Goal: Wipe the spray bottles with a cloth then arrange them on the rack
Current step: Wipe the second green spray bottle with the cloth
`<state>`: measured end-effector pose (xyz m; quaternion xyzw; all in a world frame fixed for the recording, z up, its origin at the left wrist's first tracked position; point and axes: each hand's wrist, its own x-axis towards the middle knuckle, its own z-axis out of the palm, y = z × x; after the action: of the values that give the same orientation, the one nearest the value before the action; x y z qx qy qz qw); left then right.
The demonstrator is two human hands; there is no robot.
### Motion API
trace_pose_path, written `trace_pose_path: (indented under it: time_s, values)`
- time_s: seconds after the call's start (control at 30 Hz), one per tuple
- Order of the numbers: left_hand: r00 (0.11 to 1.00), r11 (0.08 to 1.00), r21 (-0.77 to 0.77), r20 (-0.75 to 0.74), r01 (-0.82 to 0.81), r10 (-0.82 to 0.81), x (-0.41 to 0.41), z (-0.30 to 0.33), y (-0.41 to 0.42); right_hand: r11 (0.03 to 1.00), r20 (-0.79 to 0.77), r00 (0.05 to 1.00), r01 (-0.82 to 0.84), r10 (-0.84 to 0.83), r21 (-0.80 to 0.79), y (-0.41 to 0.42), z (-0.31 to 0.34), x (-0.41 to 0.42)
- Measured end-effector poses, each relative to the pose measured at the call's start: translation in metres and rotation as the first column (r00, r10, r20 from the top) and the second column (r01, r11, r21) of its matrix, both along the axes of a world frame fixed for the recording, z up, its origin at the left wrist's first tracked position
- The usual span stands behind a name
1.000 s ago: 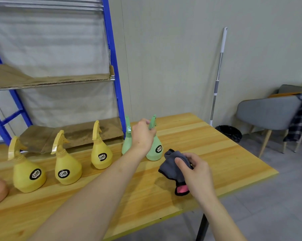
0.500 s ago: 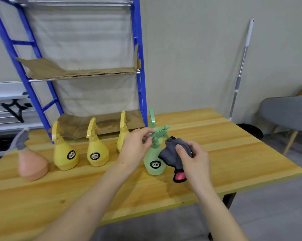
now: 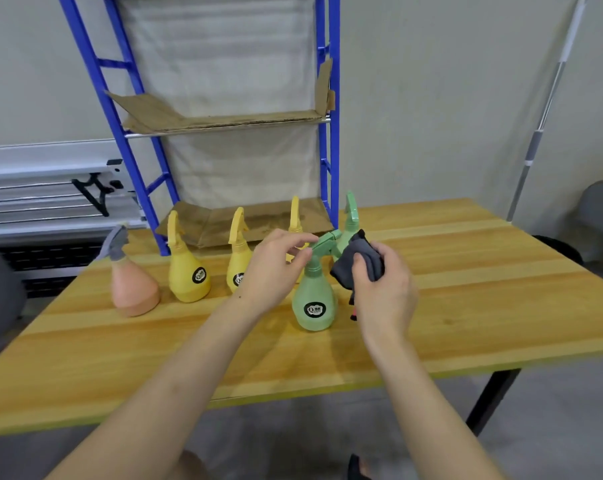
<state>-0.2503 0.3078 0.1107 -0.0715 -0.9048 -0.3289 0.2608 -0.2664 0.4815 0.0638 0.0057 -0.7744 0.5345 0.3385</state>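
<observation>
My left hand pinches the trigger head of the near green bottle. My right hand is clamped round the grey cloth, which touches the right side of that bottle's neck. The hands are close together with the bottle top between them.

A second ago my left hand was only reaching for a green bottle at the back of the row, and the cloth hung well apart from it. Half a second ago the bottle was already forward of the row with the cloth near. Now the bottle stands upright on the counter in front of the others and the cloth has met it, so I judge wiping of this bottle is just starting.

Just behind the near green bottle stands a second green bottle. To its left are three yellow bottles: one mostly hidden by my left hand, one and one. Farthest left is the pink bottle. Behind the near green bottle is the blue rack with cardboard-lined shelves; no bottle is on it yet.
</observation>
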Motion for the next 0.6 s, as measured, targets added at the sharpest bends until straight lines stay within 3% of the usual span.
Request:
trace_pose_path:
  time_s: [0.37, 0.6]
  values:
    - [0.983, 0.968, 0.238, 0.138, 0.083, -0.119, -0.014, -0.008, -0.004, 1.000, -0.005, 1.000, -0.023, 0.023, -0.012, -0.032, 0.001, -0.009]
    - [0.976, 0.965, 0.242, 0.162, 0.102, -0.143, -0.013, -0.007, -0.008, 0.944, -0.036, 0.970, -0.241, 0.239, -0.225, -0.050, -0.016, 0.002]
